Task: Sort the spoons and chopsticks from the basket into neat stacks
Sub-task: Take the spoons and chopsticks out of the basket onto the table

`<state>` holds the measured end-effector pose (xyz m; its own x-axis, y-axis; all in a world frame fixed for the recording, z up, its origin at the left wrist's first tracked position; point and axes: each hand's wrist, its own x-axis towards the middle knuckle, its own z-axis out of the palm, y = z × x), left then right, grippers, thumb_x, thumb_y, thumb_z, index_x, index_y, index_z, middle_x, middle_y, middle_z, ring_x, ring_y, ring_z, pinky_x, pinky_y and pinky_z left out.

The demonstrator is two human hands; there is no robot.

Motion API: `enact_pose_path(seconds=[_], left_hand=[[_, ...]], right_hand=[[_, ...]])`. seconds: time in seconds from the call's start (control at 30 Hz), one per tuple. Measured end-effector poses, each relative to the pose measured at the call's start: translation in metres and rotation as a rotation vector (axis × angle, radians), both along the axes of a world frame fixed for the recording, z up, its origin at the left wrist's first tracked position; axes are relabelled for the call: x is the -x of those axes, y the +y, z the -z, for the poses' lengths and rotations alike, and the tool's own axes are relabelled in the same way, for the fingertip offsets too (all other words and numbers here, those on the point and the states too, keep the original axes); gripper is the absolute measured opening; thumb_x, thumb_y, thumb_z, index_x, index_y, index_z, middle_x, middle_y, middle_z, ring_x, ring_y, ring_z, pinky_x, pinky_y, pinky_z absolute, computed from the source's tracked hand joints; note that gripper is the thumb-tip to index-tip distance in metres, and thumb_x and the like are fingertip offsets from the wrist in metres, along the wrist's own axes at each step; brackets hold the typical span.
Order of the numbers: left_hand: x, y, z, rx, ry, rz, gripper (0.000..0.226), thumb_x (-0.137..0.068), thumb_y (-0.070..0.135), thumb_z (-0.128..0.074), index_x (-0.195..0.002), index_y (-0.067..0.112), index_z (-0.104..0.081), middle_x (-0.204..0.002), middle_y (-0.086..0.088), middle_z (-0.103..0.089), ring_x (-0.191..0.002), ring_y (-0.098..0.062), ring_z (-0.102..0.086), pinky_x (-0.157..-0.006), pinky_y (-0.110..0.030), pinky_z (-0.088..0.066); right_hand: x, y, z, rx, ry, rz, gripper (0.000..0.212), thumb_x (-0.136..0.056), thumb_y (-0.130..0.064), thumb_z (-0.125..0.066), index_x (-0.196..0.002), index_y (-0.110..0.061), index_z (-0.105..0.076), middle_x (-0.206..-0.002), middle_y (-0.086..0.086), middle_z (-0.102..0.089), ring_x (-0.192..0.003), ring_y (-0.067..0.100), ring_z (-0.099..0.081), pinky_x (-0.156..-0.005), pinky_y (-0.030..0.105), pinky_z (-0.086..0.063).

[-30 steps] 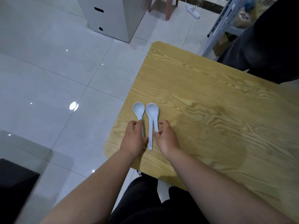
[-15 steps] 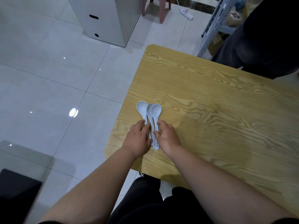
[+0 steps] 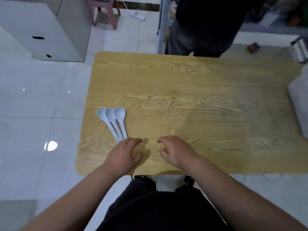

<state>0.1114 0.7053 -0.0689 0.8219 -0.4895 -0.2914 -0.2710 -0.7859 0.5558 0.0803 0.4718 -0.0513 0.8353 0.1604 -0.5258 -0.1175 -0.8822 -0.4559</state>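
Observation:
Three white soup spoons [image 3: 112,120] lie side by side on the wooden table [image 3: 191,100], near its left edge, bowls pointing away from me and handles converging toward me. My left hand [image 3: 125,154] hovers just beyond the handle ends, fingers loosely curled, holding nothing. My right hand [image 3: 176,151] is to the right of it over the table, fingers loosely curled and empty. Neither a basket nor chopsticks can be made out.
A pale, blurred object [image 3: 300,104] sits at the table's right edge. Another person in dark clothes [image 3: 200,27] stands at the far side. A white cabinet [image 3: 50,29] and a pink stool [image 3: 103,12] stand on the tiled floor to the left.
Both hands have let go of the spoons and pulled back to the right. The spoons now lie together as a row of three. The camera view has swung right.

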Motion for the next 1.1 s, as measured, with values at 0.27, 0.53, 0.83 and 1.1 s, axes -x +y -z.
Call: enact_pose_path(seconds=[0.27,0.53,0.83,1.1], left_hand=[[0.058,-0.142,-0.027,0.174,0.233,0.122,0.045,-0.082,0.043,-0.060,-0.125,0.029,-0.061,-0.112,0.018,-0.062,-0.106,0.004,-0.057,-0.092,-0.024,-0.050],[0.150,-0.334,-0.047,0.272,0.241,0.207,0.030,-0.090,0.012,-0.069,-0.110,0.032,-0.062,-0.108,0.009,-0.068,-0.099,0.001,-0.062,-0.082,-0.014,-0.050],[0.201,-0.449,-0.059,0.205,0.278,0.350,0.026,-0.091,0.018,-0.067,-0.110,0.035,-0.064,-0.102,0.015,-0.068,-0.096,0.005,-0.061,-0.076,-0.004,-0.044],[0.183,-0.512,-0.046,0.189,0.369,0.406,0.026,-0.091,0.019,-0.067,-0.107,0.039,-0.063,-0.102,0.016,-0.068,-0.097,0.006,-0.061,-0.078,-0.011,-0.047]], right_hand=[[0.167,-0.143,-0.021,-0.193,-0.053,0.528,0.034,-0.099,-0.031,-0.059,-0.132,-0.023,-0.061,-0.132,-0.008,-0.060,-0.122,0.004,-0.054,-0.105,0.028,-0.044],[0.337,-0.277,-0.021,-0.295,-0.103,0.901,0.024,-0.095,-0.028,-0.063,-0.119,-0.031,-0.066,-0.119,-0.020,-0.063,-0.110,-0.010,-0.056,-0.098,0.021,-0.047],[0.385,-0.387,-0.039,-0.344,-0.215,1.185,0.018,-0.097,-0.026,-0.062,-0.114,-0.031,-0.067,-0.111,-0.020,-0.064,-0.098,-0.010,-0.059,-0.081,0.008,-0.042],[0.353,-0.476,-0.054,-0.255,-0.265,1.221,0.017,-0.097,-0.025,-0.061,-0.112,-0.031,-0.067,-0.109,-0.022,-0.063,-0.095,-0.017,-0.056,-0.077,0.001,-0.038]])
